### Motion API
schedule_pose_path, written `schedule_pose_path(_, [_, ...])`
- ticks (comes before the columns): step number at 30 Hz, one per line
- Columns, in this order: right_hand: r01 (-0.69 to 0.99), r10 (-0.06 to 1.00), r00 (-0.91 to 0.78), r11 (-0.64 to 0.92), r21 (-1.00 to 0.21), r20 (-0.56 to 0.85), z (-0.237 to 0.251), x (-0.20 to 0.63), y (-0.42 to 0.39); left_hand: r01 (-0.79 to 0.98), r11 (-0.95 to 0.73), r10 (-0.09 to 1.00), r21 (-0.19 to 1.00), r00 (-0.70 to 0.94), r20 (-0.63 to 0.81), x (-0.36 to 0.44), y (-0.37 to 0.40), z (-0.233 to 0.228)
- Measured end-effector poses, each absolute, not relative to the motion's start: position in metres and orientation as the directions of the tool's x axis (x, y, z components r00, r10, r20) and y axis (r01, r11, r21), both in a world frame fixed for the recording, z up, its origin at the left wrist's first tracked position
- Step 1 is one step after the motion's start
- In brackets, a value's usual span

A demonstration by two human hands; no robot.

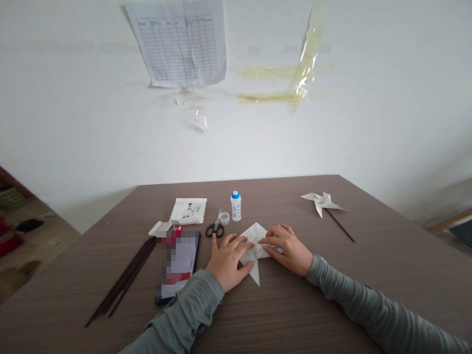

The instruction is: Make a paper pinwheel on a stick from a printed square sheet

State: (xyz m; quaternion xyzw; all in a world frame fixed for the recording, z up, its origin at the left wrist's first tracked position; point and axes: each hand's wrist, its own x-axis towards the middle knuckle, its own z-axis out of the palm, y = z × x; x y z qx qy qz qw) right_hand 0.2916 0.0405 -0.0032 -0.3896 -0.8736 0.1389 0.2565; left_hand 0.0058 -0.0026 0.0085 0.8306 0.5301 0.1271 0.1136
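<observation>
Dark sticks (123,280) lie left of a phone (179,265). The left hand (227,263) presses flat, fingers spread, on the folded paper (255,248) at the table's middle; the right hand (287,248) pins its right edge with curled fingertips. A pinwheel (323,202) rests far right.

The supporting surface is a brown wood-grain table (295,314). A folded printed paper (255,241) lies flat on it under both hands. Just beyond the hands: black-handled scissors (215,227), a small cap (224,218), a white glue bottle (236,205). Beyond the left hand lie a booklet (189,211), a phone (178,265) and dark sticks (123,282). Well beyond the right hand lies a paper pinwheel (323,201).
</observation>
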Motion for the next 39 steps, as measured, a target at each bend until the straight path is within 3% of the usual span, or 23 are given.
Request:
schedule_pose_path(15, [0.673,0.774,-0.571,0.632,-0.385,0.273,-0.019,0.302,0.048,0.865,-0.378,0.923,0.329,0.380,0.059,0.012,-0.002,0.014])
schedule_pose_path(24, [0.537,0.762,-0.543,0.638,-0.551,0.353,-0.039,0.311,0.071,0.878,-0.363,0.927,0.312,0.375,0.024,0.013,-0.003,0.017])
schedule_pose_path(33, [0.694,0.813,-0.490,0.583,-0.423,0.315,-0.036,0.298,0.054,0.867,-0.380,0.923,0.322,0.381,0.061,0.011,-0.002,0.012])
schedule_pose_path(39, [0.696,0.819,-0.518,0.571,-0.436,0.245,-0.020,0.300,0.054,0.868,-0.385,0.921,0.313,0.385,0.065,0.009,-0.001,0.007])
